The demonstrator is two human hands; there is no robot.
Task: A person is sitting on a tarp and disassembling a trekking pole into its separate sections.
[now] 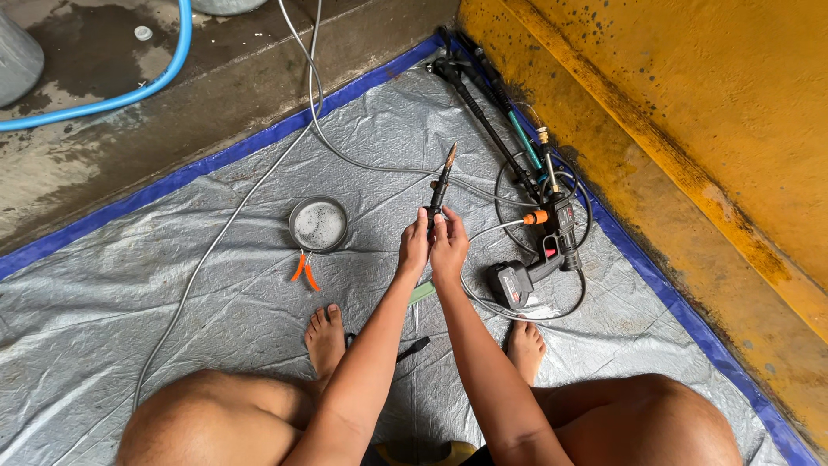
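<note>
My left hand (414, 248) and my right hand (448, 246) are held together in front of me, both closed on the lower end of a slim black rod-shaped tool (442, 183). Its rusty brown tip points away from me, and a grey cable (259, 177) trails from it across the sheet. Both hands hover above a silver-grey tarp (129, 285) with a blue border. My bare feet (326, 338) rest on the tarp below the hands.
A small round metal tin (318, 223) and orange-handled pliers (304, 270) lie left of the hands. A black cordless spray gun (539, 259) with lances and coiled hose lies right, beside a yellow wall (690, 103). A blue hose (129, 91) crosses wet concrete.
</note>
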